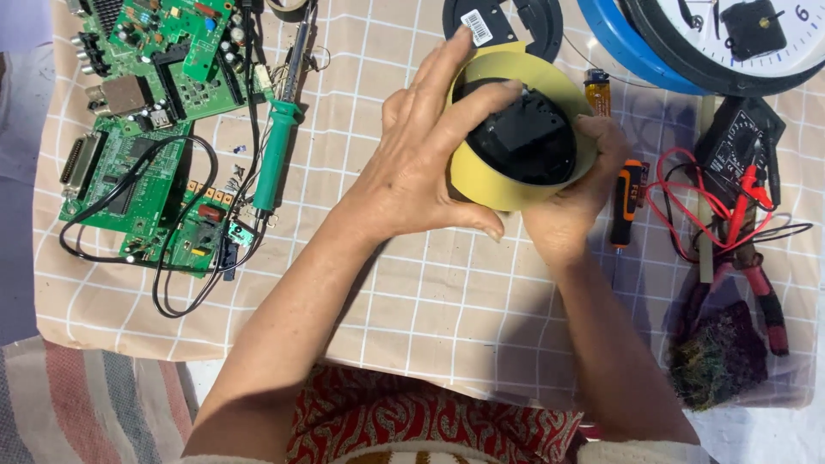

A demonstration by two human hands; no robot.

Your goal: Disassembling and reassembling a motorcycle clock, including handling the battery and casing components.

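Both of my hands hold a small round clock body (516, 146) with a yellow rim and a black back, tilted above the checked cloth. My left hand (430, 163) wraps over its left side, fingers stretched across the top and thumb under the yellow rim. My right hand (571, 202) cups it from the right and below. The clock's face is hidden from me.
Green circuit boards (146, 129) with black wires lie at the left, beside a green-handled soldering iron (277, 146). A black round part (503, 21) and a blue-rimmed wall clock (730, 39) lie at the top. Right side: battery (597, 90), orange screwdriver (625, 202), multimeter (739, 137) with red leads, pliers (765, 292).
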